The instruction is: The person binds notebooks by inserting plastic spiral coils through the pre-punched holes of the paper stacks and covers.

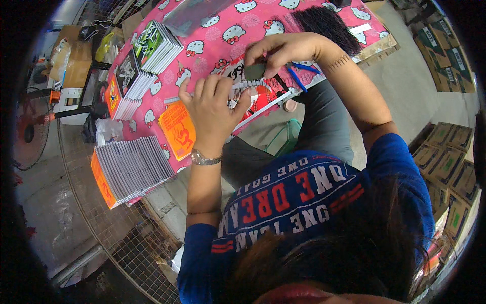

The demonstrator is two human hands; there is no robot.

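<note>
My left hand (215, 104), with a metal watch at the wrist, rests with fingers apart on the left end of a red, white and black notebook cover (263, 99) at the table's near edge. In my right hand (286, 50) a dark grey-green flat piece (254, 72) is held between thumb and fingers over the same cover. What the piece is I cannot make out. Beside the right hand lie a blue pen (297, 79) and a second blue stick-like thing (307, 67). An orange notebook (178, 130) lies left of my left wrist.
Black spiral binding coils (326, 28) lie at the far right of the pink patterned table (195, 63). Stacks of spiral notebooks (134, 164) line the left side. A fan (33, 129) stands at the left; cartons (448, 157) are piled on the right.
</note>
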